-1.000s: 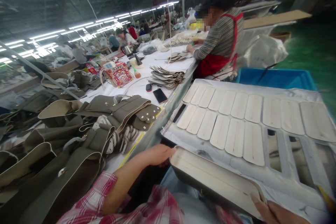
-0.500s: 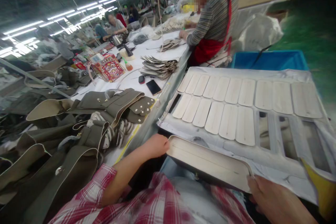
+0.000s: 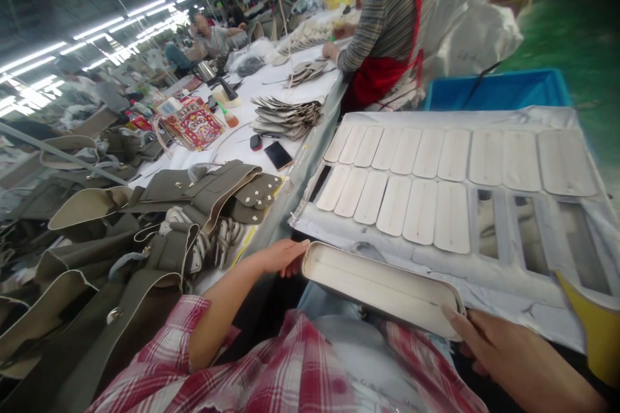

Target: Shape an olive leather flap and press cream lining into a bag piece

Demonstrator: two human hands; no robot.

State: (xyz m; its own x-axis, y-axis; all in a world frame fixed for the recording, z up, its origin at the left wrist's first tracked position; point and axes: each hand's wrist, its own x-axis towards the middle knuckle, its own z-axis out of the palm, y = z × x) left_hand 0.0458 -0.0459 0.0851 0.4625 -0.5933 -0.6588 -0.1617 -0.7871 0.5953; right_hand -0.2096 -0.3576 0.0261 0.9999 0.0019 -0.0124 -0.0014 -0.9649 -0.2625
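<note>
My left hand (image 3: 285, 257) grips the left end of a dark bag (image 3: 375, 285) whose long, round-cornered cream face, with a raised rim, is turned up. At the other end, my right hand (image 3: 498, 343) is closed round the rim, its thumb lying over the cream face. The bag is held level across my lap, just in front of the near edge of a white rack (image 3: 329, 226). Two rows of cream oblong panels (image 3: 420, 211) lie on that rack. The bag's underside and some of my fingertips are hidden.
Olive-grey bags (image 3: 159, 258) are heaped on the table at left. Beyond them are a phone (image 3: 278, 155), a stack of flat pieces (image 3: 288, 117) and a patterned box (image 3: 196, 124). A co-worker (image 3: 387, 26) sits ahead, near a blue bin (image 3: 504, 87).
The bag's right end has come up slightly and its cream face has tilted, showing more rim. My right thumb has slid farther over the face, and the left fingers have straightened.
</note>
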